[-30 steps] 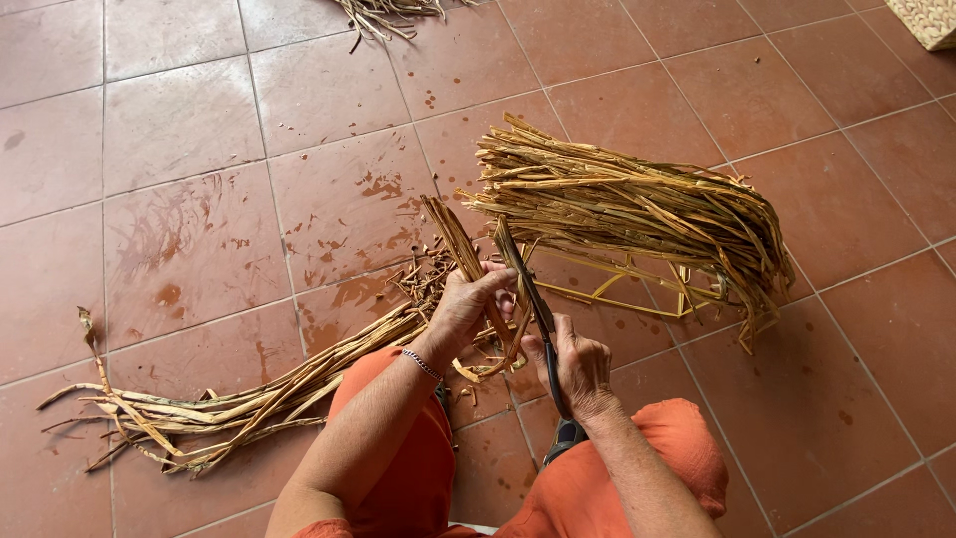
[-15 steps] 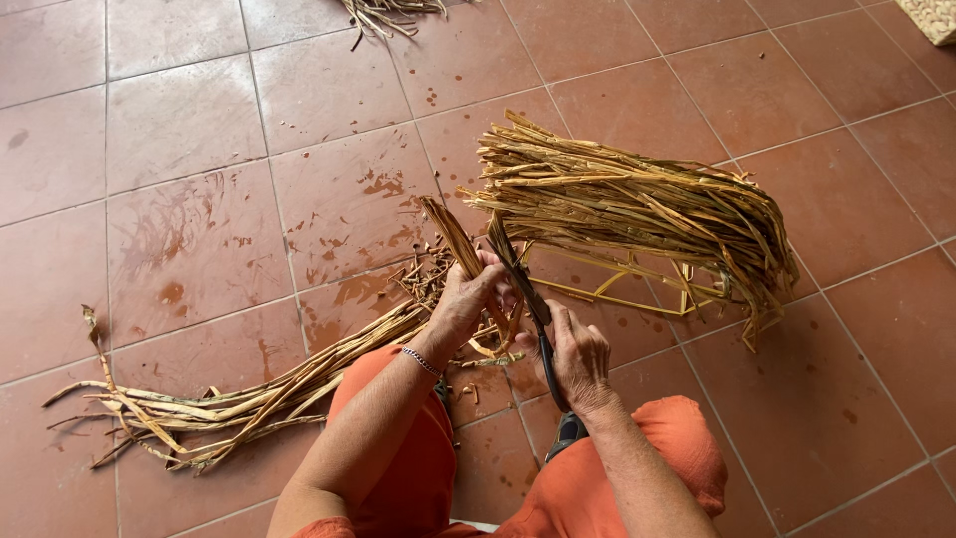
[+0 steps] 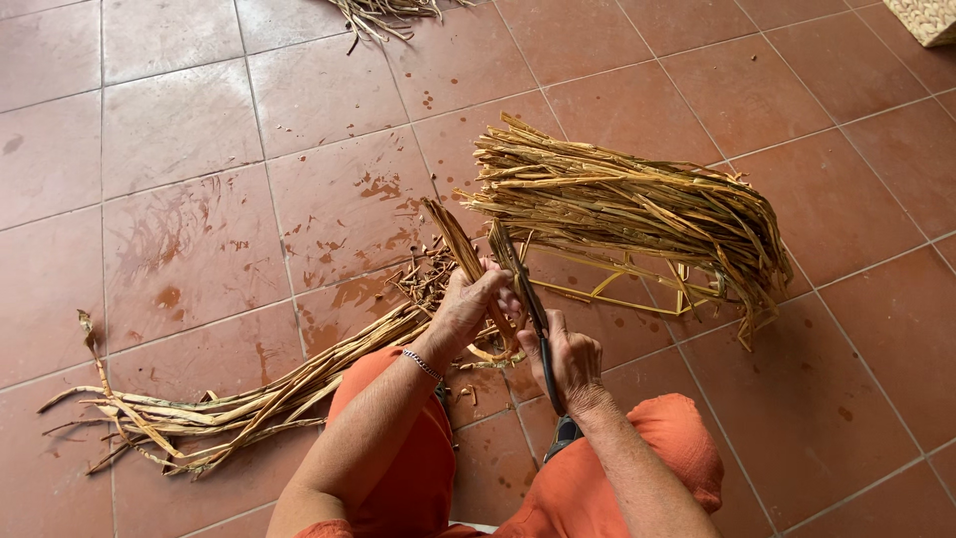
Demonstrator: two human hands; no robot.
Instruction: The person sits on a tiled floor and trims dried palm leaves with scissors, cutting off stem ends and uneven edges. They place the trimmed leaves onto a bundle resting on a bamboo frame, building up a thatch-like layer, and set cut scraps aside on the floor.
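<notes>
Centre frame: left hand (image 3: pixel 468 311) closed around dried stalk (image 3: pixel 460 246). Right hand (image 3: pixel 571 361) grips dark knife (image 3: pixel 526 299), blade against stalk. Cut bundle (image 3: pixel 637 204) lies upper right.

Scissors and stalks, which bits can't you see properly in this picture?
Head view:
- The scissors: handles hidden inside the right hand.
- The stalk: lower part wrapped by the left hand.
- The woven object, top right: cut off by the edge.
- The far pile: cut off by the top edge.
- The scraps: too small to tell apart.
</notes>
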